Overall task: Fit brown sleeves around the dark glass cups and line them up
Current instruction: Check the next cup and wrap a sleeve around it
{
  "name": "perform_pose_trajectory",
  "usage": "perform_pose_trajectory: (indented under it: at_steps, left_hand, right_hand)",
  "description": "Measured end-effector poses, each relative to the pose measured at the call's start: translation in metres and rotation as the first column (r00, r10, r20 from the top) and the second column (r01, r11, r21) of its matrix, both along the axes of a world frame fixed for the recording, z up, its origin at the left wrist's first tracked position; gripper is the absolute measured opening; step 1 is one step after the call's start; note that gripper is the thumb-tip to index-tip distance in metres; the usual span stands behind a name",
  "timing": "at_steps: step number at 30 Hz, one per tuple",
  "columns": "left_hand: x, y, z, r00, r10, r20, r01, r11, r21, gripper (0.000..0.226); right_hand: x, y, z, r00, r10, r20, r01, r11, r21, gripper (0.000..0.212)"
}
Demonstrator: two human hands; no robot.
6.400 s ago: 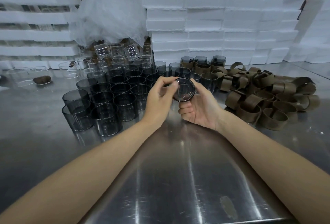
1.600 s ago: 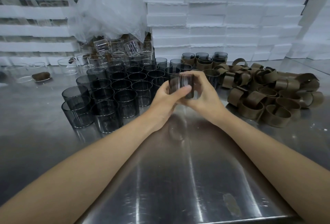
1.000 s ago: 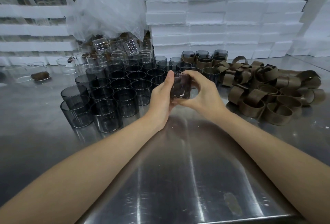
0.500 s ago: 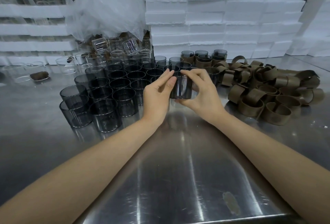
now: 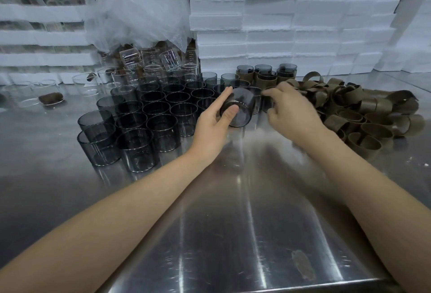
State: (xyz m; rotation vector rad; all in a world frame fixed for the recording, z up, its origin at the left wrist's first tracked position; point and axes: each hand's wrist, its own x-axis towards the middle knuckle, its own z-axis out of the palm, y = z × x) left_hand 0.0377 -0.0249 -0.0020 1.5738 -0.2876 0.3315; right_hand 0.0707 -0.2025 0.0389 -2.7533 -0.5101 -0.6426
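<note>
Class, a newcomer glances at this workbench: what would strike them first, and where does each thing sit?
At the centre, the left hand grips one dark glass cup, tilted, above the steel table. Left of it stands a dense block of bare dark cups; right of it lies a heap of brown sleeves, the blurred right hand beside it. White foam slabs wall the back.

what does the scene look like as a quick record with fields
left hand: grips a tilted dark cup
loose sleeves: heaped at right
right hand: blurred, beside the loose sleeves, grip unclear
bare dark cups: standing in rows at left
sleeved cups: a few at the back
table: shiny metal
</note>
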Motion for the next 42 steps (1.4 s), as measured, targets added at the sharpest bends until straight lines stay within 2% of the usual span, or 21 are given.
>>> perform_pose_trajectory:
  at_steps: [2, 3, 5, 8, 10, 12, 14, 16, 19, 22, 23, 25, 29, 31, 32, 35, 38, 40, 42]
  left_hand:
    - [-0.002, -0.001, -0.001, 1.0, -0.015, 0.0, 0.015, 1.0, -0.022, 0.045]
    - [-0.002, -0.001, -0.001, 1.0, -0.015, -0.004, 0.015, 0.999, -0.033, 0.043]
    - [0.0, -0.002, -0.001, 1.0, 0.015, -0.024, -0.015, 1.0, -0.014, 0.043]
    - [0.001, -0.003, -0.002, 0.998, -0.012, -0.054, 0.012, 1.0, -0.009, 0.058]
    - [0.001, -0.004, -0.002, 0.996, -0.03, -0.087, 0.029, 1.0, -0.013, 0.065]
    - [0.001, -0.004, -0.002, 0.994, -0.026, -0.107, 0.022, 0.999, -0.04, 0.06]
    - [0.002, -0.003, -0.002, 0.992, -0.026, -0.123, 0.016, 0.997, -0.078, 0.048]
    - [0.002, -0.001, -0.001, 0.99, -0.042, -0.133, 0.028, 0.994, -0.109, 0.045]
    - [0.002, 0.0, 0.001, 0.991, -0.055, -0.121, 0.038, 0.99, -0.134, 0.052]
    - [0.002, 0.0, 0.0, 0.989, -0.061, -0.132, 0.044, 0.991, -0.128, 0.04]
    - [0.002, -0.001, 0.0, 0.989, -0.065, -0.135, 0.047, 0.99, -0.136, 0.036]
    - [0.003, -0.001, 0.0, 0.988, -0.073, -0.138, 0.052, 0.988, -0.146, 0.034]
    - [0.002, -0.002, 0.003, 0.985, -0.091, -0.147, 0.066, 0.985, -0.162, 0.033]
    - [0.001, -0.002, 0.005, 0.982, -0.098, -0.159, 0.065, 0.978, -0.197, 0.035]
    - [0.001, -0.002, 0.006, 0.983, -0.106, -0.153, 0.072, 0.975, -0.208, 0.037]
    - [-0.003, -0.004, 0.007, 0.989, -0.113, -0.097, 0.095, 0.98, -0.172, 0.038]
    - [-0.002, -0.006, 0.003, 0.995, -0.088, -0.039, 0.081, 0.985, -0.151, 0.025]
    - [-0.001, -0.006, 0.003, 0.998, -0.045, -0.034, 0.04, 0.989, -0.141, 0.028]
    - [-0.001, -0.006, 0.002, 0.999, -0.022, -0.025, 0.019, 0.993, -0.119, 0.031]
  right_hand:
    - [0.0, -0.005, 0.001, 0.949, -0.313, 0.031, 0.314, 0.938, -0.146, 0.037]
    - [-0.001, -0.007, 0.002, 0.91, -0.413, 0.016, 0.406, 0.886, -0.222, 0.034]
    - [-0.004, -0.012, 0.002, 0.854, -0.519, -0.037, 0.481, 0.814, -0.327, 0.034]
    - [-0.006, -0.011, 0.001, 0.849, -0.527, -0.042, 0.466, 0.783, -0.413, 0.032]
    - [-0.005, -0.008, 0.0, 0.874, -0.485, -0.031, 0.435, 0.81, -0.392, 0.028]
    - [-0.004, -0.007, 0.0, 0.905, -0.422, -0.049, 0.39, 0.871, -0.3, 0.028]
    - [-0.002, -0.007, 0.001, 0.942, -0.333, -0.036, 0.325, 0.934, -0.146, 0.029]
    - [-0.001, -0.006, 0.002, 0.972, -0.236, 0.022, 0.233, 0.969, 0.087, 0.034]
    - [-0.001, -0.001, 0.006, 0.984, -0.083, 0.156, 0.001, 0.886, 0.463, 0.029]
    - [-0.006, 0.007, 0.007, 0.971, 0.089, 0.223, -0.218, 0.717, 0.662, 0.005]
    - [-0.008, 0.01, 0.007, 0.963, 0.163, 0.213, -0.267, 0.663, 0.7, 0.005]
    - [-0.012, 0.013, 0.004, 0.936, 0.299, 0.184, -0.337, 0.621, 0.708, 0.012]
    - [-0.014, 0.017, 0.002, 0.887, 0.451, 0.096, -0.398, 0.644, 0.653, 0.012]
    - [-0.016, 0.018, 0.0, 0.891, 0.441, 0.111, -0.401, 0.649, 0.646, 0.006]
    - [-0.017, 0.02, -0.001, 0.896, 0.422, 0.137, -0.407, 0.657, 0.635, 0.01]
    - [-0.024, 0.027, -0.002, 0.899, 0.401, 0.175, -0.423, 0.699, 0.576, 0.039]
    - [-0.027, 0.03, -0.002, 0.895, 0.408, 0.182, -0.446, 0.781, 0.437, 0.057]
    - [-0.026, 0.028, -0.002, 0.879, 0.443, 0.179, -0.477, 0.799, 0.367, 0.058]
    - [-0.025, 0.027, -0.003, 0.867, 0.467, 0.172, -0.495, 0.777, 0.389, 0.048]
